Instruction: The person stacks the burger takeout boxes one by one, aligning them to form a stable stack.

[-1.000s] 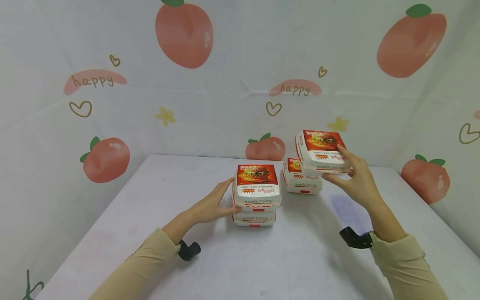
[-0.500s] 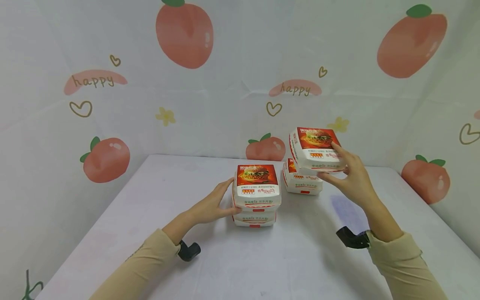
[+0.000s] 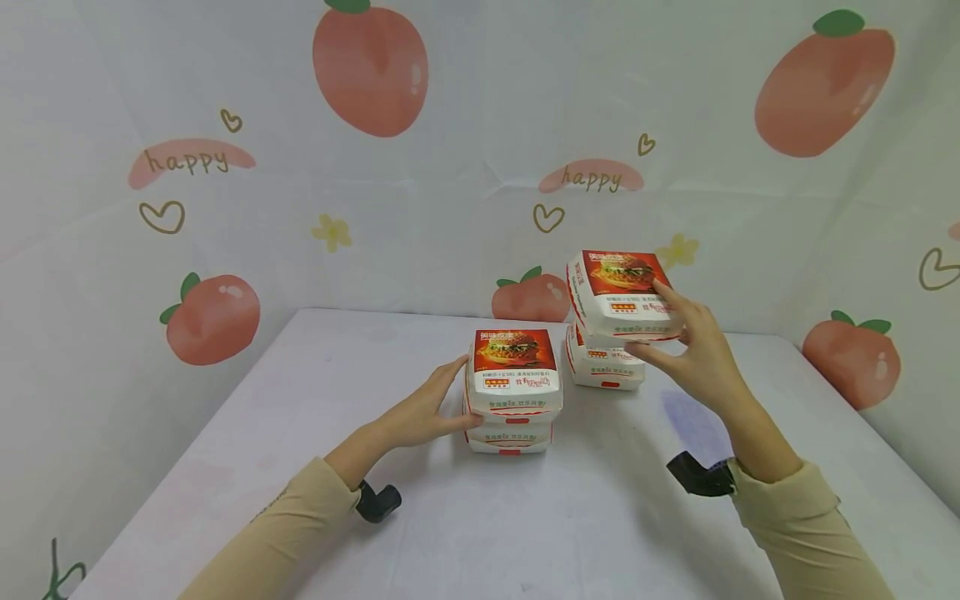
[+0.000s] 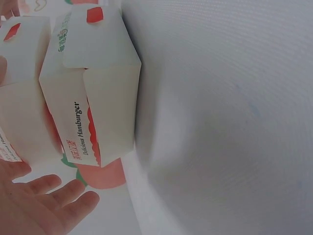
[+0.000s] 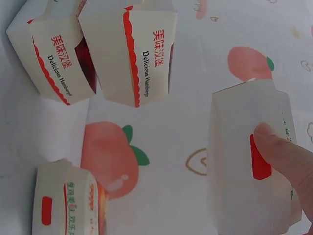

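Observation:
Two white-and-red hamburger boxes stand stacked at the table's middle. My left hand point(image 3: 420, 408) holds the upper box point(image 3: 513, 375) at its left side, thumb at the front corner and fingers toward the back; the lower box point(image 3: 510, 437) sits under it. In the left wrist view several fingers point(image 4: 58, 196) spread beside the upper box point(image 4: 24, 98). My right hand point(image 3: 701, 354) grips another hamburger box point(image 3: 622, 292) in the air by its right side, thumb point(image 5: 281, 152) pressing near the red tab. Behind and below it, partly hidden, a further hamburger box point(image 3: 606, 368) rests on the table.
A white cloth covers the table point(image 3: 585, 517), and a white curtain point(image 3: 442, 217) printed with peaches hangs right behind it. Black wrist-worn pieces stick out below both forearms, one at the left point(image 3: 378, 502) and one at the right point(image 3: 701, 475).
My right hand has carried its hamburger box leftward and slightly up, over the rear box and toward the stack. The left hand and the stacked boxes stay where they were.

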### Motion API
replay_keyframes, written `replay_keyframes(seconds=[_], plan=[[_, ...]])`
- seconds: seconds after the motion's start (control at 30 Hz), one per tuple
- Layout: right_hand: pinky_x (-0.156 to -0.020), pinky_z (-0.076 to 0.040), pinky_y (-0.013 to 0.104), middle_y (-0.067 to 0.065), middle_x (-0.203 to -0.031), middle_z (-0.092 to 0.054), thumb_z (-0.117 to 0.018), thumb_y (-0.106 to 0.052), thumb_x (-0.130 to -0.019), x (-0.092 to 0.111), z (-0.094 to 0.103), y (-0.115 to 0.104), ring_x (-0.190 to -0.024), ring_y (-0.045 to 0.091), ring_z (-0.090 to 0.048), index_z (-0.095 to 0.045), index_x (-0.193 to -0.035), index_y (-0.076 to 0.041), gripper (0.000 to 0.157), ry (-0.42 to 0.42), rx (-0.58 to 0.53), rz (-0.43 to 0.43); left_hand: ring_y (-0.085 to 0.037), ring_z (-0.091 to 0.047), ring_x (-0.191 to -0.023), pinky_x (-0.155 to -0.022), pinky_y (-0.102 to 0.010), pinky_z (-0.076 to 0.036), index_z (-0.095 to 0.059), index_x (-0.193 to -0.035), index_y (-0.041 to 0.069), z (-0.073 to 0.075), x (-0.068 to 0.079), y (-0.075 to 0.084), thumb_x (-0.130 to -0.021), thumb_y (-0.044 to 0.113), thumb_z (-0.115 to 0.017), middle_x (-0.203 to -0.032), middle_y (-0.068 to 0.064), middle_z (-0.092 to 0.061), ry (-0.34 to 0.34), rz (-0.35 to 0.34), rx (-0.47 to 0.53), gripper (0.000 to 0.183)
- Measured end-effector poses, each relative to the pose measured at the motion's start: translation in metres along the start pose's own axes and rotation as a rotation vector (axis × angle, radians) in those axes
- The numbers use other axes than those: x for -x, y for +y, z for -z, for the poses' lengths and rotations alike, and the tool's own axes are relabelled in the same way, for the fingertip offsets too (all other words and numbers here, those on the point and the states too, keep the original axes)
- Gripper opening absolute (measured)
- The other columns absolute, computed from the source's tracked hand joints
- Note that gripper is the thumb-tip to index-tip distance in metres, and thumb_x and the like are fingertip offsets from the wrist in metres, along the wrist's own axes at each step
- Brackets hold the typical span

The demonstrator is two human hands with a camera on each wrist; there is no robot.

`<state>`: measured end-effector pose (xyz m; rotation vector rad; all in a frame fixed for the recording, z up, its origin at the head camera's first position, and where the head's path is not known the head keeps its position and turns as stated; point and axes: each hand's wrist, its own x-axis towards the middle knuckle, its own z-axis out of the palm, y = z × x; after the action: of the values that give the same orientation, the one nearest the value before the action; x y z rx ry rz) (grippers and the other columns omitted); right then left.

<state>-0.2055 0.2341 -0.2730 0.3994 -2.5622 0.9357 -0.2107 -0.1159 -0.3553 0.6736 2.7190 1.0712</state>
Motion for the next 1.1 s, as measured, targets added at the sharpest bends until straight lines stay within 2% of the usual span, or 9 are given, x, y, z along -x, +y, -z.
replay_keyframes(seconds=[0.43, 0.6, 1.1], plan=[[-0.091, -0.039, 0.061, 0.027, -0.138, -0.036, -0.075, -0.022, -0.079, 0.001, -0.001, -0.010, -0.124, 0.040, -0.034, -0.025, -0.149, -0.018, 0.086, -0.006, -0.008, 0.005, -0.030, -0.018, -0.144, -0.112, -0.057, -0.026, -0.007, -0.151, 0.016, 0.001, 0.000, 0.001, -0.082, 0.044, -0.067, -0.156, -0.011, -0.017, -0.004, 0.002, 0.001, 0.095], [-0.093, -0.036, 0.064, 0.026, -0.140, -0.036, -0.075, -0.022, -0.078, 0.001, -0.002, -0.013, -0.125, 0.041, -0.033, -0.026, -0.149, -0.020, 0.086, -0.008, -0.004, 0.012, -0.030, -0.018, -0.144, -0.112, -0.057, -0.026, -0.008, -0.151, 0.016, 0.001, 0.000, 0.001, -0.082, 0.044, -0.067, -0.156, -0.011, -0.017, -0.005, 0.002, 0.001, 0.095], [-0.096, -0.032, 0.065, 0.025, -0.140, -0.037, -0.078, -0.021, -0.076, 0.001, -0.006, -0.020, -0.125, 0.039, -0.034, -0.029, -0.148, -0.019, 0.086, -0.010, -0.029, 0.049, -0.029, -0.018, -0.145, -0.112, -0.056, -0.025, -0.007, -0.151, 0.016, 0.001, 0.001, 0.002, -0.082, 0.044, -0.067, -0.156, -0.011, -0.016, -0.003, 0.011, -0.001, 0.095]])
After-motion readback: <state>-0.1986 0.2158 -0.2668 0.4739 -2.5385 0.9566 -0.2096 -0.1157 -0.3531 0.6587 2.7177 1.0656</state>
